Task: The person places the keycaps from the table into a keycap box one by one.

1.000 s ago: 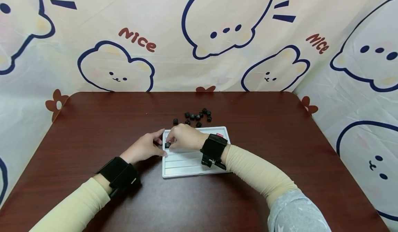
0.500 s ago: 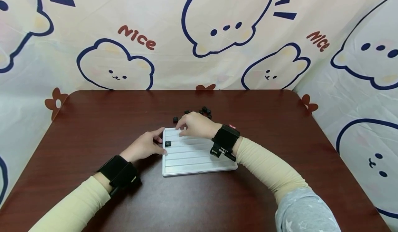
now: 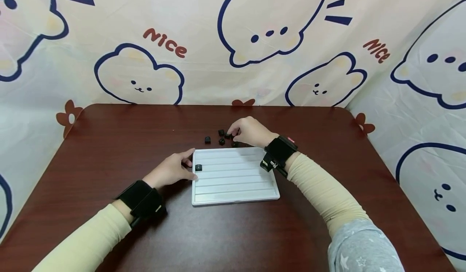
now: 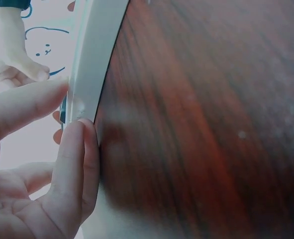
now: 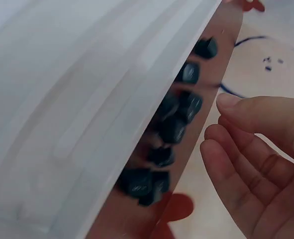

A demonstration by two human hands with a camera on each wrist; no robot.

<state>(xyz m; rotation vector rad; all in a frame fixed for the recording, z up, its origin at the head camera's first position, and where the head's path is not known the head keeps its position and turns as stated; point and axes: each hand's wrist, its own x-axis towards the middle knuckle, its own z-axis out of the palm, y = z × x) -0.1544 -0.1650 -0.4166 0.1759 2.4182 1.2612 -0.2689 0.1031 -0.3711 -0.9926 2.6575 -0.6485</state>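
Note:
A white ridged tray (image 3: 236,191) lies on the table with a single black keycap (image 3: 198,167) near its left edge. My left hand (image 3: 174,168) touches the tray's left side, thumb and forefinger spread along it; the left wrist view shows its fingertips (image 4: 79,127) against the rim. Behind the tray sits a loose group of black keycaps (image 5: 172,128), small and tapered, some with pale marks on top. My right hand (image 3: 251,131) hovers over this group and hides part of it in the head view. The right wrist view shows a gap between thumb and fingers (image 5: 221,159), with nothing held.
The brown table (image 3: 127,142) reaches back to a cream cloth (image 3: 204,86) printed with bears and flowers. Each wrist wears a black strap (image 3: 142,201) with a camera.
My right hand has left the keycap on the tray and moved back and right to the loose keycaps behind it. The left hand has stayed at the tray's edge.

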